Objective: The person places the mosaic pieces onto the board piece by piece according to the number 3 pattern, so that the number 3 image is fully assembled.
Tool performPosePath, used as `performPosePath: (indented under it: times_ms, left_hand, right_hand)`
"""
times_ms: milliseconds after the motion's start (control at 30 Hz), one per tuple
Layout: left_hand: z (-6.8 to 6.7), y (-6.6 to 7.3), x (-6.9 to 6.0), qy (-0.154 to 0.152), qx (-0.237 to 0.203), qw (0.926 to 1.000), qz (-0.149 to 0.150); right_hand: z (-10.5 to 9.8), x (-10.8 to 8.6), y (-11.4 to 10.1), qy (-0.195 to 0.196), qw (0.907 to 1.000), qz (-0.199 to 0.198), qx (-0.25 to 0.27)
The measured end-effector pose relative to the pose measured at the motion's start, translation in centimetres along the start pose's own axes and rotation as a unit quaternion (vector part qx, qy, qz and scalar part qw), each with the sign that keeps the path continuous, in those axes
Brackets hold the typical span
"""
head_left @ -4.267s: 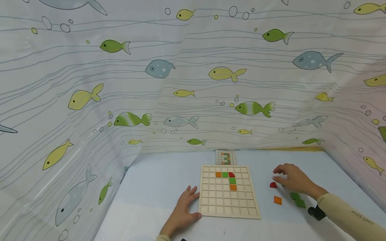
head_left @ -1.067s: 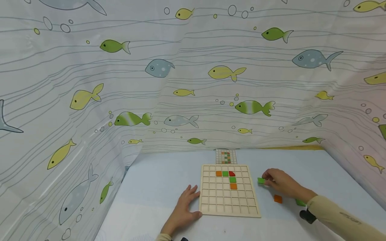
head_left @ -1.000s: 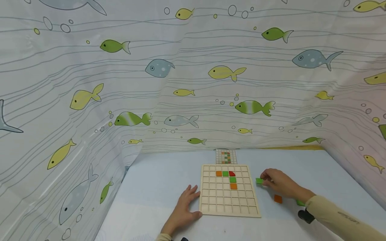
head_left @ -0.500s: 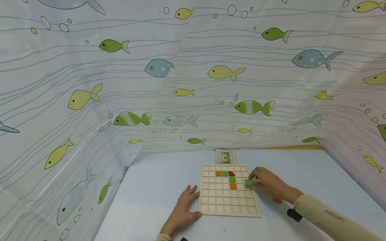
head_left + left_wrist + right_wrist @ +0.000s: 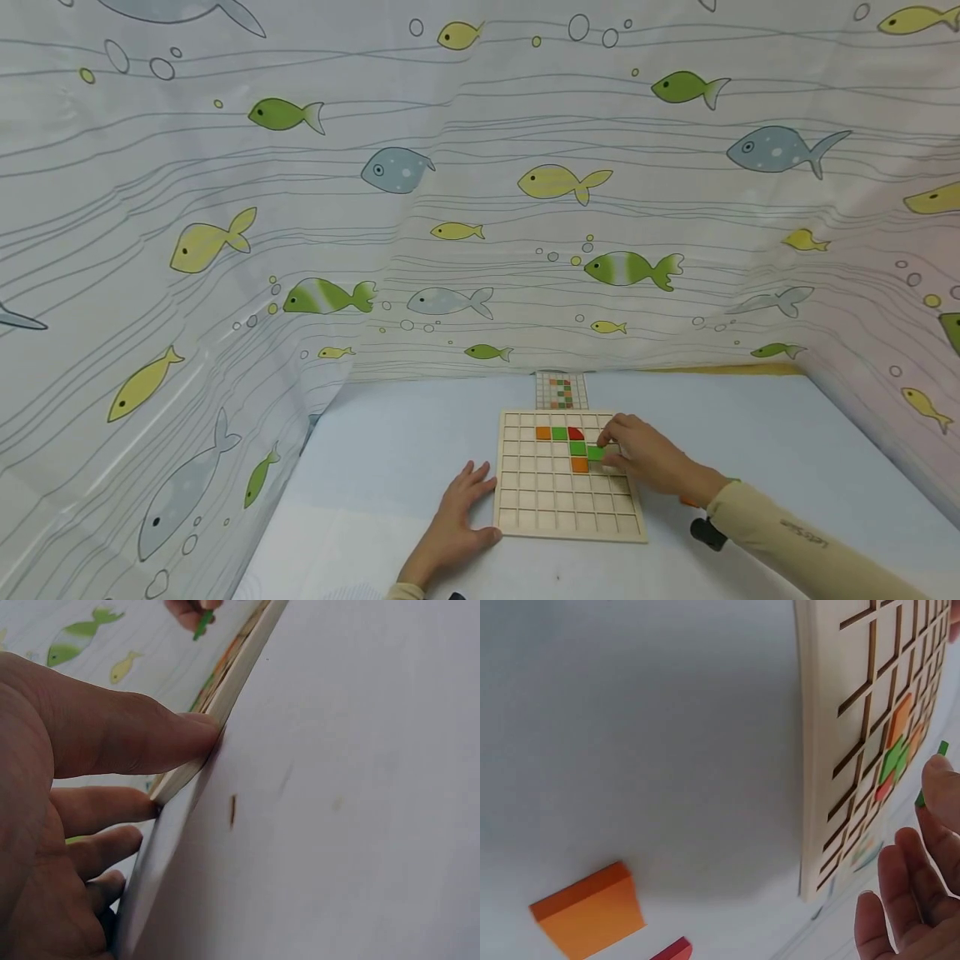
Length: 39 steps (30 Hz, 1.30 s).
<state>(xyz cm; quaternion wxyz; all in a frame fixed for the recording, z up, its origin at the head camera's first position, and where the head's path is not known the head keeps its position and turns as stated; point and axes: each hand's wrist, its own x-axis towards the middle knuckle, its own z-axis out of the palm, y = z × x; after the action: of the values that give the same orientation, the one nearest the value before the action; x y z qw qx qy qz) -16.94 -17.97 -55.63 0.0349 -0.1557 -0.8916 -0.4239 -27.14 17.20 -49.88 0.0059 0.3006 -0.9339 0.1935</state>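
Note:
The right hand (image 5: 648, 454) pinches a green square tile (image 5: 596, 453) between thumb and fingertips, over the wooden grid board (image 5: 536, 504). In the right wrist view that green tile (image 5: 943, 748) shows edge-on above the board. Whether it touches the grid cannot be told. Set in the board are an orange tile (image 5: 543, 433), a green tile (image 5: 559, 433), a red rounded tile (image 5: 576, 433), another green tile (image 5: 577, 448) and an orange tile (image 5: 580, 465). With fingers spread, the left hand (image 5: 459, 521) touches the board's left edge; its thumb (image 5: 172, 739) presses there.
Behind the board lies a small card (image 5: 561, 392) printed with a coloured grid pattern. Right of the board, an orange tile (image 5: 592, 915) and a red tile (image 5: 673, 951) lie on the table, mostly hidden by the right arm in the head view. A fish-print curtain (image 5: 480, 250) surrounds the table.
The right hand picked up a green tile from the table on the right and carried it left, over the board beside the placed green tile. The left hand stayed at the board's edge.

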Motion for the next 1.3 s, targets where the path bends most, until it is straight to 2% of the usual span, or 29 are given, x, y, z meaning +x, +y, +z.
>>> performPosePath:
  times_ms: [300, 667, 933, 1100, 1300]
  left_hand:
    - [-0.2, 0.0, 0.3, -0.008, -0.005, 0.9998, -0.017]
    - [-0.3, 0.1, 0.1, -0.001, -0.006, 1.0000, -0.007]
    - [0.0, -0.1, 0.2, -0.002, -0.005, 0.9999, -0.009]
    - [0.1, 0.0, 0.1, -0.001, -0.005, 1.0000, -0.007]
    - [0.2, 0.1, 0.1, -0.009, -0.009, 0.9997, -0.021]
  right_hand:
    - [0.6, 0.6, -1.0, 0.019, 0.9996, -0.021, -0.004]
    - [1.8, 1.5, -1.8, 0.023, 0.9991, -0.036, 0.005]
    - [2.6, 1.9, -2.3, 0.054, 0.9955, -0.077, 0.006]
    - [3.0, 2.1, -2.5, 0.042, 0.9962, -0.077, 0.005]
    - [3.3, 2.1, -2.6, 0.025, 0.9976, -0.064, 0.005]
